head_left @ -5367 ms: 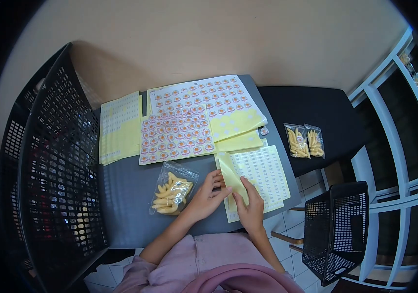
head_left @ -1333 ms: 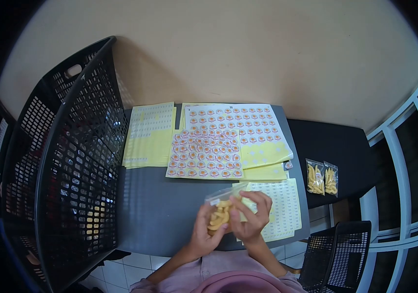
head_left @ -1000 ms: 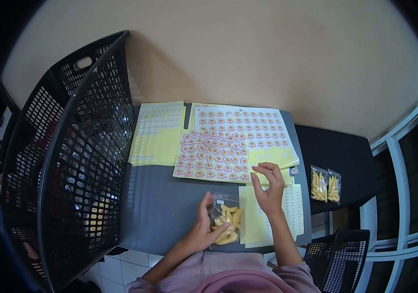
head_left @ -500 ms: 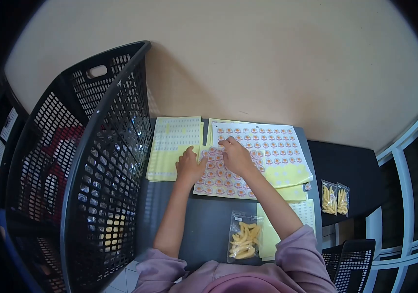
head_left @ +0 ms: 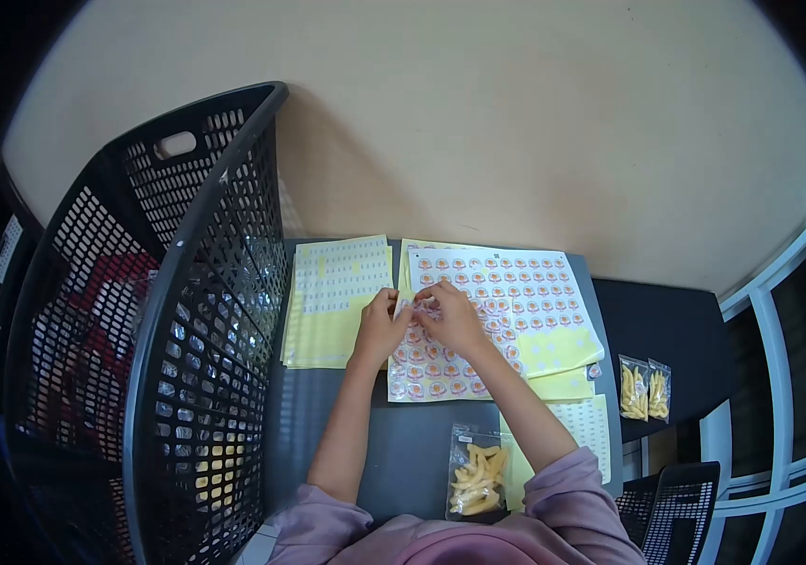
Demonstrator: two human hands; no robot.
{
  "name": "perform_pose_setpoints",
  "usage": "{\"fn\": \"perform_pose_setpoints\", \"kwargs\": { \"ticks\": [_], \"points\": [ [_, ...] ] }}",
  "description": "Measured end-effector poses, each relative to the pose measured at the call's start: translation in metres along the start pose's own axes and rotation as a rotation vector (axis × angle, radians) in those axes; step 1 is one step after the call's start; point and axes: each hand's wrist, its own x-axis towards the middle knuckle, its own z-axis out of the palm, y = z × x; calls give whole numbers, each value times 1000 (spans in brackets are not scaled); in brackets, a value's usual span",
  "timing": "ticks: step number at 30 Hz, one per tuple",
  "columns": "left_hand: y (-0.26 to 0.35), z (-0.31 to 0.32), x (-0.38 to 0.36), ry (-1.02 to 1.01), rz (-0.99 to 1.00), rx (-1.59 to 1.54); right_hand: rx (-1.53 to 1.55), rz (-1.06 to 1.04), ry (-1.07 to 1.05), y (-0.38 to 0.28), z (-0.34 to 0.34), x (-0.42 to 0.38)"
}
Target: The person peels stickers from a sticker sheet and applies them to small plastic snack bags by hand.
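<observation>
- Wall (head_left: 516,122): smooth, matte beige, behind the grey table.
- Large basket (head_left: 203,212): black perforated plastic, rounded rim, oval handle slot. Left of the grey table. Crinkly clear packs and yellow pieces show through the holes.
- Grey table (head_left: 403,457): flat, matte top, the landmark here.
- Black table (head_left: 662,325): dark, flat, right of the grey table.
- Small basket (head_left: 685,508): black mesh-pattern, low, beyond the grey table's near right corner. Partly cut off by the frame.
- White sticker sheet (head_left: 540,273): flat, printed rows of round orange-pink motifs, far side of the grey table. Yellow backing shows at its lower right.
- Front sticker sheet (head_left: 441,386): glossy round stickers, mid grey table, overlapping the white one.
- Yellow sheets (head_left: 323,339): thin stacked paper, small print rows, far left of the grey table.
- Label sheets (head_left: 587,424): yellow-edged paper, tiny print, near right of the grey table.
- Left hand (head_left: 379,330) and right hand (head_left: 450,320): above the front sticker sheet's far left part. Fingers curled, tips close together around small whitish-pink bits; can't tell if either grips one.
- Snack bag (head_left: 478,478): shiny clear plastic, curved yellow sticks inside, near edge of the grey table.
- Two packed bags (head_left: 646,389): same look, side by side, right of the grey table, on the black one.
</observation>
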Motion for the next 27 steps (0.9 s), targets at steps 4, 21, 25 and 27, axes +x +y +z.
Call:
{"fn": "perform_pose_setpoints", "kwargs": {
  "ticks": [4,21,25,27],
  "points": [
    [0,-1,2,10,8,-40,40,-17,38,0,-2,-1],
    [-6,-1,4,-106,-54,-242,73,-69,60,-1,-11,-9],
    [-3,-3,5,-112,-68,-263,77,-95,96,-4,-10,-11],
    [-1,-2,4,-103,-71,-255,47,-117,128,-6,-8,-11]
  ]
}}
